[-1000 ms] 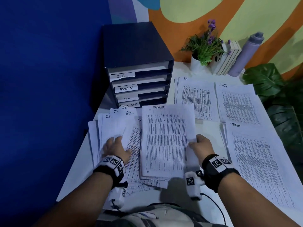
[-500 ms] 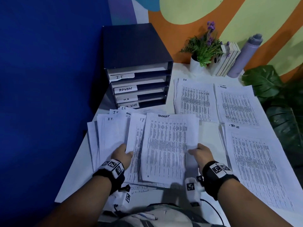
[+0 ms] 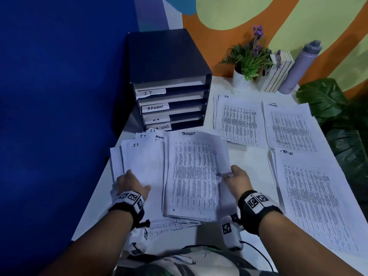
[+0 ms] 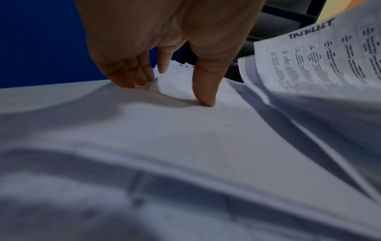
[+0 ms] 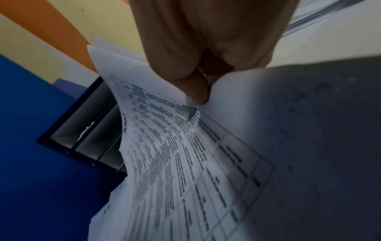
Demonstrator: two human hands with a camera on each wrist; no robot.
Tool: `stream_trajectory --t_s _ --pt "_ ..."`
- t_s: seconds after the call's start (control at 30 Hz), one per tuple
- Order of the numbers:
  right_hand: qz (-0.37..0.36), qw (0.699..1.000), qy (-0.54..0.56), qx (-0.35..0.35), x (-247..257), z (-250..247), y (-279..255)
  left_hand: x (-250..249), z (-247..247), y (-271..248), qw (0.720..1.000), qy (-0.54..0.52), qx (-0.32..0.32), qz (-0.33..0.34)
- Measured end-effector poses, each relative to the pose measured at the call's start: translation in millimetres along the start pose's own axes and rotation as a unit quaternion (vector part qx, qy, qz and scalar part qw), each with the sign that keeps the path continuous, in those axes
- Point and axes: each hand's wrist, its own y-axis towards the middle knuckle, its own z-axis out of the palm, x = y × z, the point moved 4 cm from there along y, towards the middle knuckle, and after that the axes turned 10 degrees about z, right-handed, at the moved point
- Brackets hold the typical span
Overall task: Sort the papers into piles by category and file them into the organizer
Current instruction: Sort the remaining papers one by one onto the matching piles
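Right hand (image 3: pixel 237 179) pinches the right edge of the top sheet headed "TASKLIST" (image 3: pixel 196 172), thumb on top, fingers curled under; the edge is bent up off the unsorted stack (image 3: pixel 185 215). In the right wrist view the same sheet (image 5: pixel 175 146) curves up under the thumb; fingers below it are hidden.

Left hand (image 3: pixel 130 184) lies on the fanned sheets marked "I.T." (image 3: pixel 143 162), fingers extended, thumb pressed flat on paper. Left wrist view: thumb tip (image 4: pixel 204 91) down on a blank page, the other fingers at the pile's far edge, not gripping.

Sorted piles lie flat on the white table (image 3: pixel 245 162): HR pile (image 3: pixel 239 120), ADMIN pile (image 3: pixel 290 126), TASK LIST pile (image 3: pixel 310 198), its near end cut off by the frame.

Organizer (image 3: pixel 169 80): dark box, four slots labelled IT, ADMIN, H.R, TASK LIST; bottom label partly covered by papers. Printed table text is too small to read. Near parts of both wrist views are blurred.
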Motion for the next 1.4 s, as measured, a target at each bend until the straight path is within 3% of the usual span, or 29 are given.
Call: stream_trajectory --t_s 0.17,0.33,0.47,0.57,0.77,0.87,1.13,1.23,1.4 --pt "-0.005 0.997 -0.053 -0.055 -2 0 -3 14 15 10 0.999 -0.023 0.038 0.011" --pt "0.002 0.996 -0.037 -0.078 -3 -9 -5 5 18 5 0.982 -0.146 -0.042 0.112" --pt "0.029 0.997 -0.013 -0.068 -6 -15 2 0 11 -2 0.98 -0.143 -0.11 0.081" --pt "0.046 0.997 0.03 -0.056 -14 -10 11 1 12 -1 0.994 -0.079 -0.048 0.052" --pt "0.037 0.998 0.029 -0.035 -18 8 18 -15 25 1 0.98 -0.142 0.011 0.136" --pt "0.034 0.999 -0.008 -0.034 -18 9 16 -26 27 -4 0.982 -0.11 0.014 0.155" --pt "0.074 0.997 -0.017 -0.033 -32 19 21 -36 22 -6 0.991 -0.091 0.085 0.055" --pt "0.067 0.997 -0.016 -0.027 -34 22 19 -40 23 -10 0.989 -0.093 0.088 0.077" --pt "0.062 0.998 -0.022 -0.025 -35 12 21 -42 18 -17 0.975 -0.209 0.03 0.073"
